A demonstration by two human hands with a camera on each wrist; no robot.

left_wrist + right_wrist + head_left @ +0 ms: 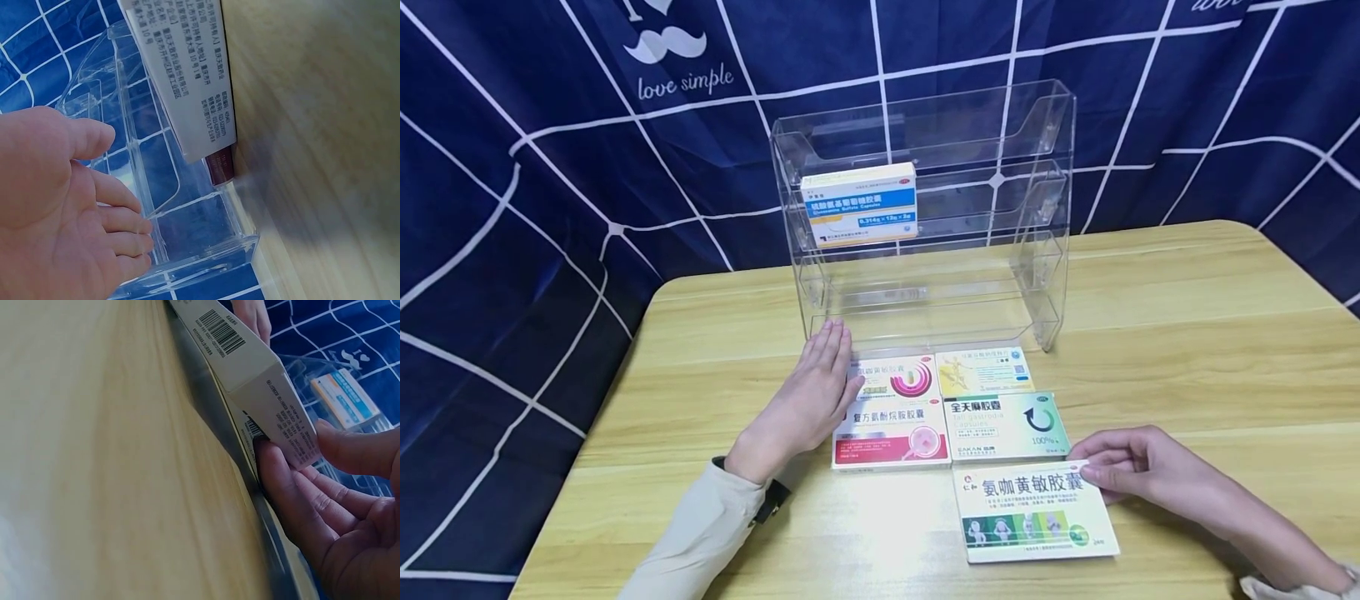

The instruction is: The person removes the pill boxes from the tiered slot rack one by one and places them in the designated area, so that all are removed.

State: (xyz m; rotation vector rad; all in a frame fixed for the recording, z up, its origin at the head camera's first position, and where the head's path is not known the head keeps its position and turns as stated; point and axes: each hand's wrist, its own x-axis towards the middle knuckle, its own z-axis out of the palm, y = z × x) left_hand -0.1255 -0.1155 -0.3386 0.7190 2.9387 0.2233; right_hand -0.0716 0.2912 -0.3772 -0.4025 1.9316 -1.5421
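My right hand (1138,467) pinches the upper right corner of a white and green medicine box (1030,521), thumb on top. In the right wrist view the thumb and fingers hold this box (256,381) by its end, one edge raised off the table. My left hand (808,400) has straight fingers pointing toward the lower left of a clear acrylic rack (925,333). It lies beside two medicine boxes, a pink-ringed one (895,379) and a red and white one (891,437), partly covering them. In the left wrist view the palm (56,212) holds nothing.
A yellow medicine box (985,371) and a green-arrow medicine box (1003,427) lie right of the red one. A blue and white medicine box (861,208) stands in the rack's upper left. Behind the wooden table (1187,333) hangs a blue curtain (820,50).
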